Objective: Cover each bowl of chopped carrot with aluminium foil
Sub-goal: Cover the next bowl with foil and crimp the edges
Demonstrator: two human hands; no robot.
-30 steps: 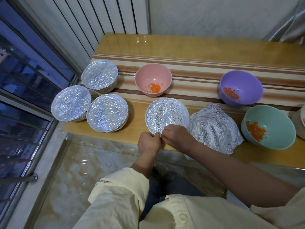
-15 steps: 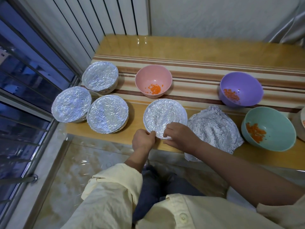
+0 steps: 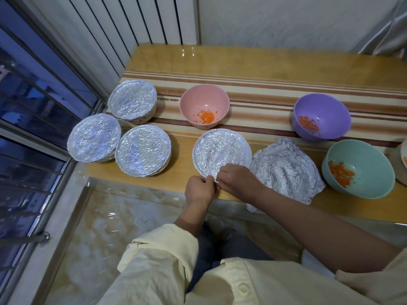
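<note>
a: which one is being done?

b: the foil-topped bowl (image 3: 220, 150), just on the near side of the pink bowl (image 3: 204, 105), by the table's front edge. both hands are at its near rim. the left hand (image 3: 199, 190) is curled on the foil's edge and the right hand (image 3: 239, 180) pinches that same edge between thumb and fingers, the two hands almost touching.

a: how would that foil handle?

b: thin, light and crinkly, i'd say. it holds a crease but would tear if yanked. best taken at the overhanging edge and tucked under the rim bit by bit (the bowl looks like light plastic, so it could skate on that glossy top).

a: and the others?

b: a trio of covered bowls (image 3: 143, 150) clusters left of the pink bowl. right of it and nearer the person lies a crumpled foil heap (image 3: 284, 170). well to its right is a purple bowl (image 3: 321, 115), and further right and nearer, a teal bowl (image 3: 361, 170). all three open bowls show carrot bits.

a: the room?

b: a glossy wooden table (image 3: 242, 60) with a striped runner (image 3: 253, 84) under the pink bowl, a barred window (image 3: 33, 106) off to its left, a white ribbed panel (image 3: 143, 18) behind it, and a marbled floor (image 3: 110, 216) below.
</note>
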